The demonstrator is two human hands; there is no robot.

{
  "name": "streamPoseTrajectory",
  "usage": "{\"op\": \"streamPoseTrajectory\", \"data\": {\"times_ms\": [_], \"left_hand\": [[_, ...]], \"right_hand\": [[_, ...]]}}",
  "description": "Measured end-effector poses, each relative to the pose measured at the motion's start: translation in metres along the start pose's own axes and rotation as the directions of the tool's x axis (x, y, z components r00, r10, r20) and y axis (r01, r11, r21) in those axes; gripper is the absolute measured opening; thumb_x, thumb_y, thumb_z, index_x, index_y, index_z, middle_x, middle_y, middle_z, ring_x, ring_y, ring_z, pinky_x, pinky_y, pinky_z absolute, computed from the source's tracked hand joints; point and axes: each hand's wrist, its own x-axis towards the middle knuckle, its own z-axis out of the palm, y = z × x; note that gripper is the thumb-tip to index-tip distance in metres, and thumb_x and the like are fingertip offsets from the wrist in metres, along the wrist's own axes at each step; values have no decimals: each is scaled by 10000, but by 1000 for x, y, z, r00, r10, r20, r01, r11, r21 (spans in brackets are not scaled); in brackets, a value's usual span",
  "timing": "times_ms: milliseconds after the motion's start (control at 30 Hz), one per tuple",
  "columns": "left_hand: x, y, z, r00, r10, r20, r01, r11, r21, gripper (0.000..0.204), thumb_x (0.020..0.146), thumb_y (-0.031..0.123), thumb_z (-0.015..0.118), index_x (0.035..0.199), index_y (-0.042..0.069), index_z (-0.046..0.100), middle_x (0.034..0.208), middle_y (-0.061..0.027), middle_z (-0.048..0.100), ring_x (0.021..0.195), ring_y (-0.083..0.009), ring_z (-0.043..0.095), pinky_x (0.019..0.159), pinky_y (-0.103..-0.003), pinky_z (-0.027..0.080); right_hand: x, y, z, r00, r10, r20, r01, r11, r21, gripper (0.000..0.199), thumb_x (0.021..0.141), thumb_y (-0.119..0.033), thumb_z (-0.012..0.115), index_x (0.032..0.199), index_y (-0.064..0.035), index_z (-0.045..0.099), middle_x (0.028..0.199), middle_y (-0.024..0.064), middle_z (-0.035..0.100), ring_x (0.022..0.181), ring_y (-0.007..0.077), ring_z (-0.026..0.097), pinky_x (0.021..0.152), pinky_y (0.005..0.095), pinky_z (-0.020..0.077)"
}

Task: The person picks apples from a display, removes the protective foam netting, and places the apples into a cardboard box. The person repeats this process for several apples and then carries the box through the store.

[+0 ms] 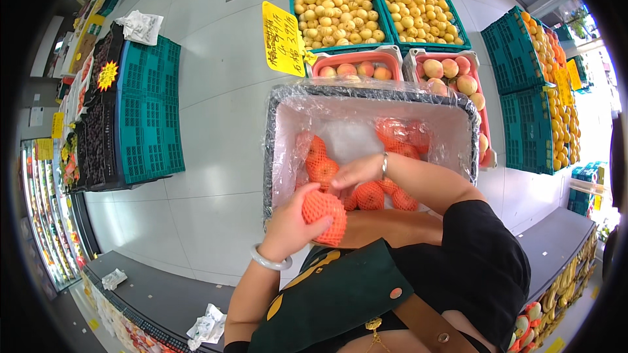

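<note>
In my left hand (286, 225) is a round fruit in an orange foam net (324, 217), held at the near left edge of a deep box. My left fingers curl around its side. My right hand (358, 170) reaches over the box, fingers stretched out and apart, just beyond the held fruit; nothing shows in its grip. The box has a dark rim (373, 93), pale walls and clear plastic film over its edges. Inside lie several more netted fruits (370, 196), some along the left wall and others at the far right (396, 132). My right forearm hides part of the box.
Behind the box stand trays of peaches (466, 84) and green crates of small yellow fruit (337, 3), with a yellow sign (282, 39). Stacked green crates rise at left (149, 111) and right (525, 124). Crumpled white plastic (208, 325) lies on a grey ledge (147, 287).
</note>
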Motion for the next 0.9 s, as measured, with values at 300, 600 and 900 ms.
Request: {"op": "streamPoseTrajectory", "data": {"times_ms": [300,600,900], "left_hand": [[-14,-26,20,979,83,-187,-94,994,-49,617,661,143,709,1210,8,461,1094,-168,566,1012,-319,554,896,-381,428],[-21,-55,41,939,72,-336,-149,966,-209,605,676,101,678,1222,-2,438,1112,-167,550,1021,-289,547,904,-368,421],[-21,-69,35,953,176,-245,-255,904,-344,650,701,95,667,1275,7,375,1145,-141,526,1041,-238,536,910,-337,430]], "right_hand": [[177,90,-74,618,-72,-783,-329,881,-341,686,707,-381,662,1217,29,459,1168,234,538,1096,345,518,921,369,433],[120,40,-40,478,282,-832,-488,873,16,960,522,-536,754,1237,31,457,1237,223,486,1159,344,473,947,363,432],[18,44,-25,497,280,-822,-348,931,106,949,524,-391,789,1243,84,392,1132,190,563,987,257,586,743,350,510]]}}
